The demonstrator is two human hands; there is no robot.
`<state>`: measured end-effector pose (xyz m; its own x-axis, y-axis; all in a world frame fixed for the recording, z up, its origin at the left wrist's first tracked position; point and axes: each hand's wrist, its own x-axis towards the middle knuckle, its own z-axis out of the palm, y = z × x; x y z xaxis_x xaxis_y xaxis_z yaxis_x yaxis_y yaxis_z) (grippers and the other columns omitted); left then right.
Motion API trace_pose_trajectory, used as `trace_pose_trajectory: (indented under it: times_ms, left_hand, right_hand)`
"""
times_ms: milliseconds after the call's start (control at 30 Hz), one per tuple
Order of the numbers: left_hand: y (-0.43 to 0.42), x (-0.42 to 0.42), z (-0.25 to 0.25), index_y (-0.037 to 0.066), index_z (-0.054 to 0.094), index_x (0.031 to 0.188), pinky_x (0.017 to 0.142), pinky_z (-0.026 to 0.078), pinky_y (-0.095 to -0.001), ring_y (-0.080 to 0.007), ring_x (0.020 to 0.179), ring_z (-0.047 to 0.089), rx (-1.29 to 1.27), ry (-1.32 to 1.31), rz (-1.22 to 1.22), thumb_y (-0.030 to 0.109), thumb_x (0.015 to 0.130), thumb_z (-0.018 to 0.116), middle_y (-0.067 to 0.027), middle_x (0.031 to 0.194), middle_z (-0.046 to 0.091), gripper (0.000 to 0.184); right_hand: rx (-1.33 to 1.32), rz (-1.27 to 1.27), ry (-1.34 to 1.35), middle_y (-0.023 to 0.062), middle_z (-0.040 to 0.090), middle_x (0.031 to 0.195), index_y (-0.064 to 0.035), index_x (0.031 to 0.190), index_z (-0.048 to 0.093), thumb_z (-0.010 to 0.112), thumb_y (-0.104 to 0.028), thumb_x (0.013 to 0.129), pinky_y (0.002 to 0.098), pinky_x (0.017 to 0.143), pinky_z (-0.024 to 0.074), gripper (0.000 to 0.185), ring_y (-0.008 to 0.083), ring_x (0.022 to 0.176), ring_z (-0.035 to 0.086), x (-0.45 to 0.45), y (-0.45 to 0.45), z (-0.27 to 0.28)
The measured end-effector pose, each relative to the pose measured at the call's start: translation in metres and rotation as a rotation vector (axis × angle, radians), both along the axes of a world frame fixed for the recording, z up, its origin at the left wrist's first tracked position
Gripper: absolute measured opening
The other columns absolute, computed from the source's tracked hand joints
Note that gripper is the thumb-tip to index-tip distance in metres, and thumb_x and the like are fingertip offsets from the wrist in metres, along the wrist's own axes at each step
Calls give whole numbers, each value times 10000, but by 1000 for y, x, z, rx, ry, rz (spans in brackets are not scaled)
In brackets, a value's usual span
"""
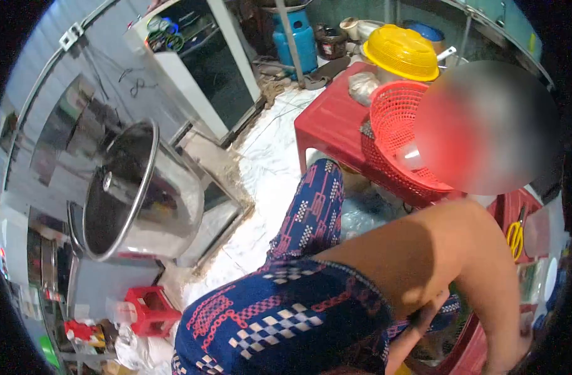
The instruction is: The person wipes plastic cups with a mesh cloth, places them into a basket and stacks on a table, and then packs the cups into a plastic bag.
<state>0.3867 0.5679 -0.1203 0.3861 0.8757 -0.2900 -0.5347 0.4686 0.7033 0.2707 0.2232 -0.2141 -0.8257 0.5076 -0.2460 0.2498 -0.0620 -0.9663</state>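
My bent left arm (pixel 423 250), in a blue patterned sleeve, crosses the lower right. Its forearm runs down out of the frame, so my left hand is not visible. What appears to be my right hand (pixel 423 315) lies in shadow below the left elbow, seemingly against the arm. Its fingers are too dark to make out, and I see no object in it. Nearest the elbow are a red stool table (pixel 333 119) and a red mesh basket (pixel 389 119) on it. Yellow-handled scissors (pixel 515 240) lie to the right of the forearm.
A large steel pot (pixel 173 206) stands tilted at left, above a small red stool (pixel 150 310). A yellow colander (pixel 401 53) sits behind the basket. At the back are a blue gas cylinder (pixel 295 40) and a glass-fronted cabinet (pixel 220 69). A blurred patch hides the right side.
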Motion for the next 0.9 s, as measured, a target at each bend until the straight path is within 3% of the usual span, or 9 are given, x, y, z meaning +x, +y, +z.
trace_pose_trajectory:
  times_ms: [100, 233, 367, 400, 433, 467, 500, 633, 900]
  left_hand:
    - [-99, -21, 26, 171, 626, 1073, 835, 451, -367, -188, 969, 586, 281, 639, -122, 475, 794, 513, -41, 1089, 622, 428]
    - [-334, -158, 180, 157, 655, 999, 783, 476, -389, -218, 926, 606, 760, 1411, -290, 404, 792, 524, -60, 1032, 642, 348]
    - [-290, -181, 188, 144, 684, 925, 731, 501, -410, -248, 883, 626, 1389, 2068, -320, 334, 791, 535, -78, 976, 662, 276]
    - [-318, -218, 205, 104, 682, 900, 690, 507, -423, -294, 797, 637, 1174, 1849, -257, 312, 771, 555, -130, 878, 664, 276]
    - [-324, -256, 200, 68, 673, 899, 667, 505, -435, -323, 746, 632, 1254, 1979, -188, 306, 752, 573, -153, 817, 659, 298]
    - [-334, -292, 203, 58, 667, 896, 641, 500, -425, -344, 703, 626, 1177, 2031, -95, 310, 743, 593, -166, 779, 652, 304]
    - [-360, -327, 209, 36, 656, 875, 618, 492, -408, -320, 664, 617, 1261, 1781, 93, 288, 742, 605, -166, 748, 643, 290]
    - [-427, -429, 200, 13, 612, 863, 577, 444, -324, -138, 630, 526, 527, 1844, 329, 236, 815, 585, -54, 674, 579, 230]
    - [-515, -488, 112, 35, 605, 1032, 724, 466, -315, -179, 829, 589, -79, 1879, 374, 280, 715, 706, -94, 913, 635, 413]
  right_hand:
    - [93, -55, 142, 141, 600, 977, 49, 1042, 552, 565, -29, 732, 330, 839, 441, 320, 228, 893, 571, -15, -8, -22]
    - [251, -147, 281, 141, 598, 960, 55, 1023, 549, 556, -21, 726, 332, 832, 439, 307, 225, 882, 568, -26, -2, -55]
    - [497, -208, 206, 132, 595, 933, 54, 989, 554, 532, 3, 706, 331, 822, 433, 289, 216, 870, 557, 4, 12, -46]
    - [569, -197, 92, 123, 593, 919, 49, 970, 560, 514, 22, 692, 328, 817, 428, 283, 211, 865, 549, 2, 1, -20]
    - [550, 45, -19, 190, 573, 1047, 51, 1060, 564, 494, 72, 622, 321, 911, 397, 444, 283, 983, 555, 4, 5, 10]
    - [538, -73, 98, 175, 585, 958, 33, 988, 587, 494, 77, 617, 321, 868, 412, 385, 297, 940, 572, 4, 2, -2]
    - [519, -65, 111, 168, 589, 941, 24, 972, 591, 492, 80, 615, 318, 851, 420, 375, 308, 921, 575, 4, 0, 7]
    - [563, -44, 104, 169, 590, 870, 6, 909, 589, 515, 66, 653, 316, 760, 445, 273, 334, 835, 583, -3, -5, 32]
    - [563, -58, 150, 145, 598, 897, -24, 903, 602, 547, 26, 664, 348, 755, 452, 250, 345, 858, 580, -9, -5, 24]
